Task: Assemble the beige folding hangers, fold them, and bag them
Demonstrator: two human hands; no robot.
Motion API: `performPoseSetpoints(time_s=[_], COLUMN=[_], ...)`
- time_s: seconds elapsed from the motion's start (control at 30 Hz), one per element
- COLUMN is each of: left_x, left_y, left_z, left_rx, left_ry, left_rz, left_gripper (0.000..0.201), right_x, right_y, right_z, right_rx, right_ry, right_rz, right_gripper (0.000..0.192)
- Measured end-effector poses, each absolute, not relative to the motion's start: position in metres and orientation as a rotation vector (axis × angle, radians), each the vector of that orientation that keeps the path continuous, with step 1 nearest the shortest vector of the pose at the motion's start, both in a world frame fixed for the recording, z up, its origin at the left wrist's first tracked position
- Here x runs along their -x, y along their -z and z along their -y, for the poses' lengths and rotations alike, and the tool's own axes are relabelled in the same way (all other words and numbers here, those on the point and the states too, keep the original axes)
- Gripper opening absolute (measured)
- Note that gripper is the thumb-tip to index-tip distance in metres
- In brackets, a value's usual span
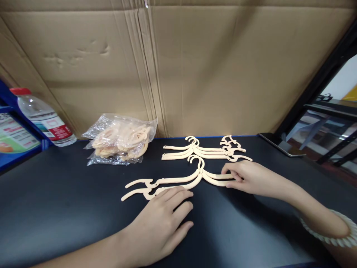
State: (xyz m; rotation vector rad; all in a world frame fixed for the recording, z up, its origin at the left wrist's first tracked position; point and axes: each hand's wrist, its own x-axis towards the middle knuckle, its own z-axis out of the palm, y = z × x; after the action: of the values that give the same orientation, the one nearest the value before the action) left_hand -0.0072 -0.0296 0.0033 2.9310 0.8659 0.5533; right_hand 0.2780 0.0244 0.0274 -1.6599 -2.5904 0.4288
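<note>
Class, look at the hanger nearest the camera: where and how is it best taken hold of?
Probably by its slim bar just right of centre, pinched from the near side: it lies roughly flat, and the neighbouring hanger lies close behind.

The hangers (pixel 178 180) are cream, the table (pixel 69 216) black.

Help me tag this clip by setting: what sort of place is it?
Probably an improvised indoor work table, though little of the room shows: a dark tabletop with beige hangers laid out on it, clear plastic bags of beige pieces, and cardboard standing behind.
</note>
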Motion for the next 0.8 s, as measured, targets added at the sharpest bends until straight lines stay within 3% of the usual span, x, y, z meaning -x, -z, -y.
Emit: performPoseSetpoints(time_s=[0.13,0.37,0.8], left_x=[0.008,0.008,0.006], left_y=[-0.002,-0.003,-0.006], left_z=[0.029,0.029,0.03], left_rx=[-2.932,-2.928,-2.892], left_ry=[-0.55,-0.488,-0.499], left_rz=[-0.857,-0.735,-0.734], left_gripper=[0.018,0.022,0.023], right_x=[-0.278,-0.277,-0.259], right_y=[-0.029,-0.025,-0.024], right_z=[-0.024,-0.022,-0.004], right_rx=[1.644,1.558,1.198], right_ry=[-0.42,-0.442,-0.686], right_rz=[2.599,2.579,2.781], right_gripper=[0.009,0.018,0.008])
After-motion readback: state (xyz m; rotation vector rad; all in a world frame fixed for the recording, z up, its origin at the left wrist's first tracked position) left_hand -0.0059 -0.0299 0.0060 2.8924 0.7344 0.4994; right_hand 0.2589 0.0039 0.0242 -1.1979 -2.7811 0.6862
